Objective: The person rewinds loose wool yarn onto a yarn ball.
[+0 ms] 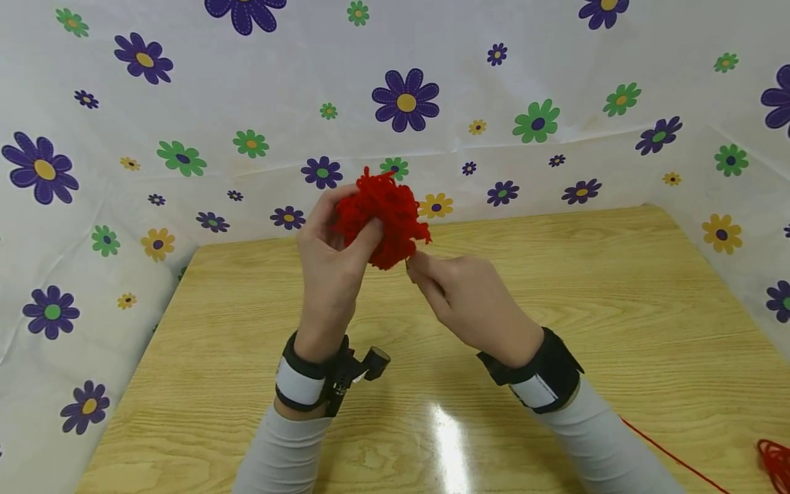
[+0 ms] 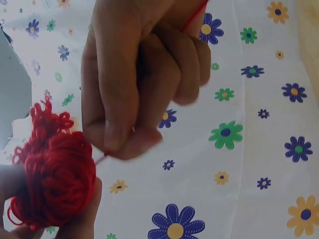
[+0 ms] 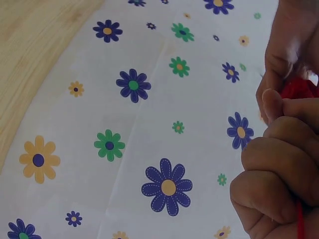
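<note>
Left grip [image 1: 333,264] holds red yarn ball [image 1: 395,209] upper-centre, right grip [image 1: 469,295] pinches its strand [image 2: 101,159]; hard tug could snag loops [image 2: 49,119].

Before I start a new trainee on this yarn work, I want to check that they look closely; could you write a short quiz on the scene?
1. Pick one. The loose red yarn lies on which part of the table?
A: the person's near left
B: the person's near right
C: the far middle

2. Which of the two hands has its fingers round the red yarn ball?

3. True or false: the red yarn ball is resting on the table.

Key
1. B.
2. The left hand.
3. False; the left hand holds it up.
</note>
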A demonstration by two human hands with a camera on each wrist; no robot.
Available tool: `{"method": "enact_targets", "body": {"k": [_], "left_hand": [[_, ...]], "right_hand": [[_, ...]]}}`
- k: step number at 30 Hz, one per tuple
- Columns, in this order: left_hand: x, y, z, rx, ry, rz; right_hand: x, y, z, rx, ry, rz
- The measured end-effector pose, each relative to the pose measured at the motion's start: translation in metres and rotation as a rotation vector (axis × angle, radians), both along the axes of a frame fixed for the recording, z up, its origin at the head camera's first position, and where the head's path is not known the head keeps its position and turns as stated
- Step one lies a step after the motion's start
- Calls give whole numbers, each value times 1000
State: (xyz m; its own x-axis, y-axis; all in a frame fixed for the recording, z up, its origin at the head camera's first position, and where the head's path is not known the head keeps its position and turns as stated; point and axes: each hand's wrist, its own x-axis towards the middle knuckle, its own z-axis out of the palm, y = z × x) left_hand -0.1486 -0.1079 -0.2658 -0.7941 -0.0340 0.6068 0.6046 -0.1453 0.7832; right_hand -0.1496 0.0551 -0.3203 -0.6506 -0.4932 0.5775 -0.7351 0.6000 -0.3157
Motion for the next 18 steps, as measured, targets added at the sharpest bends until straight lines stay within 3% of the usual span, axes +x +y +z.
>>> {"method": "enact_targets", "body": {"k": [3, 5, 14, 18], "left_hand": [[-1, 2, -3, 84, -30, -47], [-2, 5, -5, 94, -31, -45], [-7, 15, -13, -91, 105, 136], [-10, 17, -16, -212, 149, 164]], "right_hand": [[2, -4, -2, 53, 20, -15], [3, -5, -2, 66, 22, -10], [9, 2, 8, -19, -101, 119], [7, 13, 14, -70, -172, 160]]}}
